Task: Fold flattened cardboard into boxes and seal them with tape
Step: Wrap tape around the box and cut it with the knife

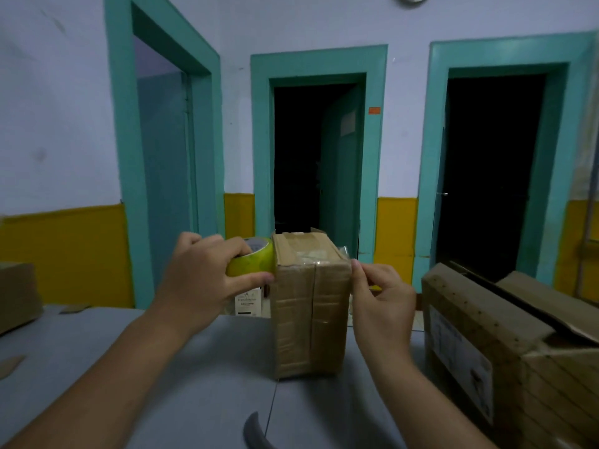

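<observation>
A small brown cardboard box [311, 306] stands upright on the grey table [201, 367], its faces covered with clear tape. My left hand [197, 280] grips a yellow-green tape roll [256, 257] pressed against the box's upper left edge. At the box's upper right corner, my right hand [379, 293] pinches the tape end between thumb and fingers.
A larger cardboard box [505, 351] with a white label and loose flaps sits at the right. Another box [16, 296] stands at the far left edge. A white packet [248, 301] lies behind the small box. Three teal-framed doorways face me.
</observation>
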Tool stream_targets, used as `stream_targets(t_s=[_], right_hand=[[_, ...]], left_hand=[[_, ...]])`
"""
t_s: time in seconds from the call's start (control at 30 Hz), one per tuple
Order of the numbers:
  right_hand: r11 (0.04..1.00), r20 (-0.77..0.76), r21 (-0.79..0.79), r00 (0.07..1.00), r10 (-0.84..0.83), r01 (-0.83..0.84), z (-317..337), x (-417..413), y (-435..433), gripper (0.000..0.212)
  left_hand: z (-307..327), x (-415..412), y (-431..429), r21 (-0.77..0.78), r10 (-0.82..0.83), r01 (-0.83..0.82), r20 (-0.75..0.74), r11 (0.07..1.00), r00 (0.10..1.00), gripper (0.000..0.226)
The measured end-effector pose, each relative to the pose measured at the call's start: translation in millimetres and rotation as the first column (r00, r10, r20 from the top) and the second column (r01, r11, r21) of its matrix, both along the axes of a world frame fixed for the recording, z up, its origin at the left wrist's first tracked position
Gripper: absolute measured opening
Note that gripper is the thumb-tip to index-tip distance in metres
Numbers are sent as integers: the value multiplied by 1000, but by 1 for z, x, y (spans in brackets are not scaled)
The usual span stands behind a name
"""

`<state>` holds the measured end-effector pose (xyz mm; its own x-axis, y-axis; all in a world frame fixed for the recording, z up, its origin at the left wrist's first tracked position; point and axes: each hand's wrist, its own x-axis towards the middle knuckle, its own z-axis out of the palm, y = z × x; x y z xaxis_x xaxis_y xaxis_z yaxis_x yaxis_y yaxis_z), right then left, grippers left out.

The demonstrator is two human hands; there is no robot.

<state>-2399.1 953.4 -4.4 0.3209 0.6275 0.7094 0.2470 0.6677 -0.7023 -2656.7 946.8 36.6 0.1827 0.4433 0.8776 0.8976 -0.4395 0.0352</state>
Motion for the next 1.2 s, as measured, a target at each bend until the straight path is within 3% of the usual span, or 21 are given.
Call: stream_targets(t_s=[0.1, 0.4, 0.53, 0.67, 0.8, 0.97, 1.1, 1.2], right_hand=[[999, 60, -33, 997, 44, -42, 4, 0, -4, 26], [933, 38, -193, 948, 317, -304, 2, -6, -10, 64], [901, 36, -211, 918, 395, -379, 3, 0, -19, 54], [949, 31, -186, 964, 264, -254, 0, 2, -23, 34], [961, -22, -123, 969, 245, -246, -2, 11, -21, 45], [963, -67, -168, 977, 201, -209, -6, 19, -13, 23], [938, -181, -229, 958, 222, -261, -10, 21, -3, 23], [879, -309, -299, 909, 279, -372, -11, 21, 2, 23]], left_hand=[[-1, 3, -4, -9, 42, -42, 17, 999, 999, 56], [-6, 7, -11, -19, 10, -10, -3, 1000, 1000, 56], [-5, 5, -14, -23, -33, 35, 77, 999, 996, 56], [-4, 13, -18, -48, -59, 64, 97, 997, 994, 57], [-11, 27, -26, -54, -84, 87, 59, 995, 995, 55], [-15, 34, -31, -209, -122, 124, 22, 970, 992, 64], [-12, 38, -39, -353, -272, 262, 24, 898, 962, 45], [-10, 43, -44, -465, -395, 420, 155, 779, 905, 36]])
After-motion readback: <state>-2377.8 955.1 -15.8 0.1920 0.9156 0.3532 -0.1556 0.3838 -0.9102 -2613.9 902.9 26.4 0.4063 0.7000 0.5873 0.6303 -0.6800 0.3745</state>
